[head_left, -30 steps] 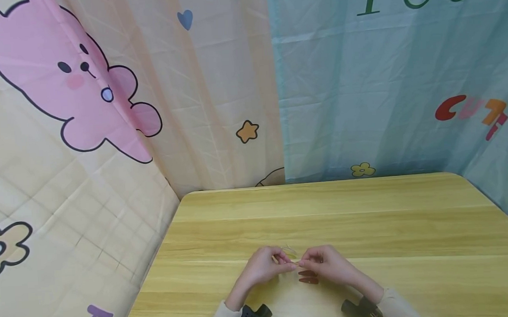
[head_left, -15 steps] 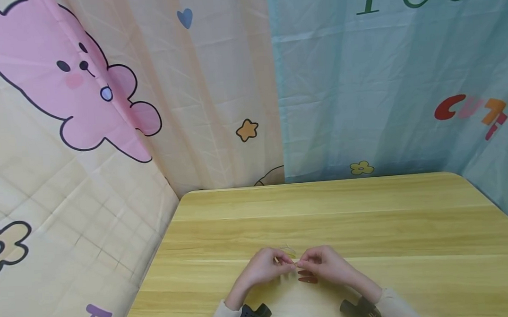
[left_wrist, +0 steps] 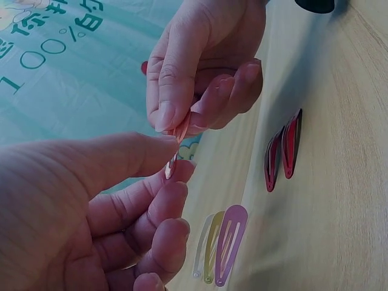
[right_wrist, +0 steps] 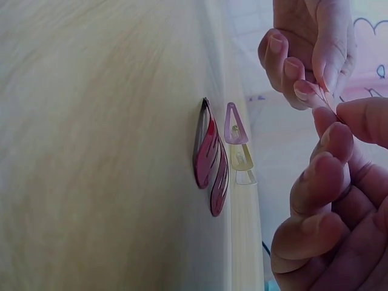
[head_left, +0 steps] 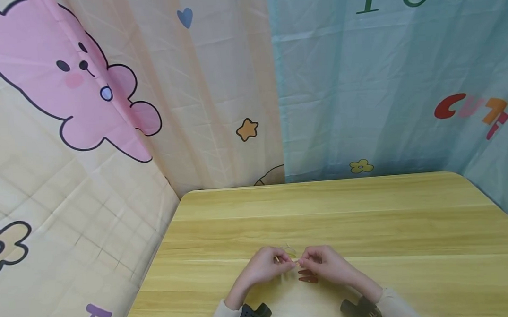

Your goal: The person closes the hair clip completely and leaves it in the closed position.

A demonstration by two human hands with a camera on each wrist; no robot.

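Note:
Above the table, my left hand [head_left: 265, 266] and right hand [head_left: 327, 265] meet fingertip to fingertip. Between them is a small orange-pink snap hair clip [left_wrist: 171, 167]. Each hand pinches it between thumb and forefinger, so much of the clip is covered. In the left wrist view, two dark red snap clips [left_wrist: 293, 144] lie side by side on the table, below and near my right hand. A purple clip [left_wrist: 235, 223], a yellow clip [left_wrist: 210, 251] and a whitish, see-through clip [left_wrist: 198, 257] lie in an overlapping row beyond the hands.
The wood-grain table [head_left: 337, 221] runs back to a beige curtain [head_left: 216, 84] and a blue curtain [head_left: 361, 78]. A printed cloth [head_left: 112, 221] hangs along the left side. Black wrist devices [head_left: 255, 315] sit by both sleeves.
My fingertips came slightly closer together around the clip, then parted a little again. Both hands stay in nearly the same place, and the clips on the table have not moved.

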